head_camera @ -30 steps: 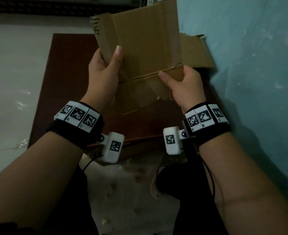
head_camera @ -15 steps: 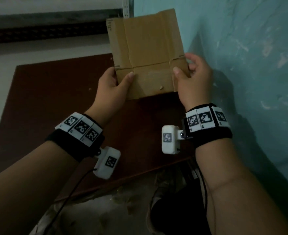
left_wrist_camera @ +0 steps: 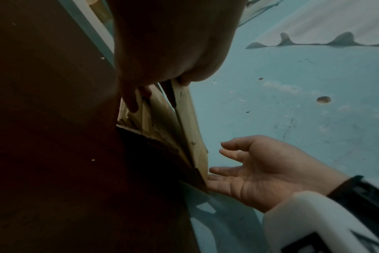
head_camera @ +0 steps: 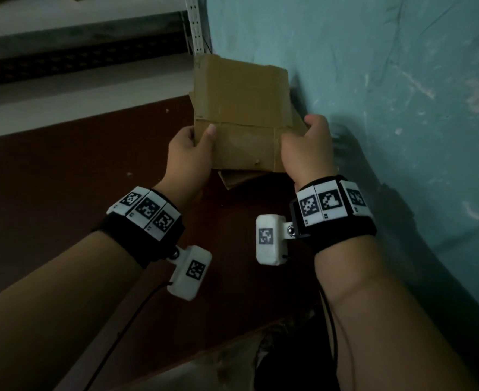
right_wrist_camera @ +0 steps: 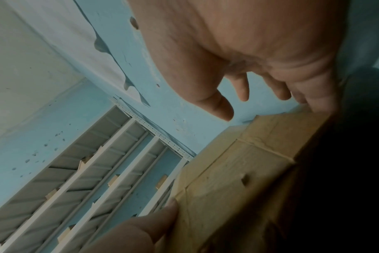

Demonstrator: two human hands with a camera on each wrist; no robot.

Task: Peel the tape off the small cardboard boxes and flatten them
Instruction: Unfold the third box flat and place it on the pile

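A flattened cardboard box (head_camera: 241,108) lies nearly flat at the far right of the brown table (head_camera: 77,193), against the teal wall. My left hand (head_camera: 196,148) grips its near left corner, thumb on top and fingers underneath (left_wrist_camera: 131,102). My right hand (head_camera: 306,145) is at the near right corner with fingers straight and spread (left_wrist_camera: 227,160), only touching the edge. More flattened cardboard (head_camera: 238,179) sticks out beneath it. In the right wrist view the cardboard sheet (right_wrist_camera: 238,171) shows a crease and a small hole, and no tape is visible on it.
The teal wall (head_camera: 402,108) runs close along the right of the table. Grey metal shelving (right_wrist_camera: 97,171) holding small cardboard pieces stands behind, with a white perforated upright (head_camera: 196,24). A dark object (head_camera: 289,356) lies on the floor below the table's near edge.
The cardboard has come down from upright in front of me onto the stack by the wall. My right hand has let go of its pinch and now lies open at the edge.
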